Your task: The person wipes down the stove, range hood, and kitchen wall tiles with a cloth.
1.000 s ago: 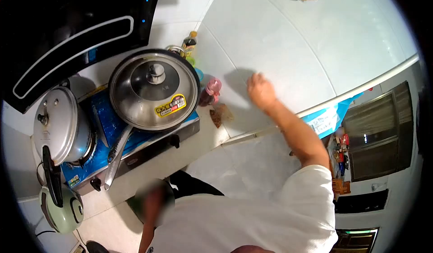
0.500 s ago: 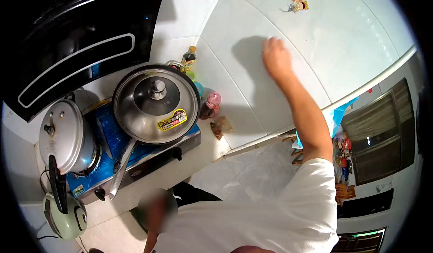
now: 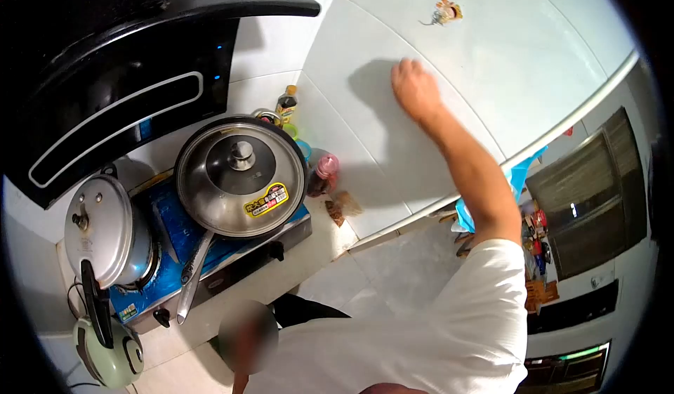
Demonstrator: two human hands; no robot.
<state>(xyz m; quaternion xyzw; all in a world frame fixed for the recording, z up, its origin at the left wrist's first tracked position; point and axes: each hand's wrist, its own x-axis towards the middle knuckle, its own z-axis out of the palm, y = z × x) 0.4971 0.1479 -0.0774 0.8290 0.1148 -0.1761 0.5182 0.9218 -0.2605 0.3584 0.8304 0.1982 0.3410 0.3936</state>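
Note:
My right hand [image 3: 416,90] is raised in front of the white tiled wall, at the end of an outstretched arm. Its fingers are curled together, and whatever they may hold is hidden. A shadow falls on the tiles to its left. Low in the view, my left hand [image 3: 249,338] is smeared by a blur, with a dark green shape around it; its fingers do not show. Nearest to it is the gas stove [image 3: 232,271]. On the stove stands a wok with a steel-and-glass lid [image 3: 270,169], its long handle [image 3: 195,278] pointing towards me.
A pressure cooker [image 3: 98,229] sits on the left burner beside a pale green kettle [image 3: 105,355]. Behind the wok are a sauce bottle [image 3: 286,104], a pink-lidded jar [image 3: 324,173] and a small bag [image 3: 337,213]. The black range hood [image 3: 126,85] overhangs the left. A sticker [image 3: 447,11] is on the wall.
The view has shifted slightly, so the stove sits lower in it. My right hand has moved a little left and its fingers look more curled.

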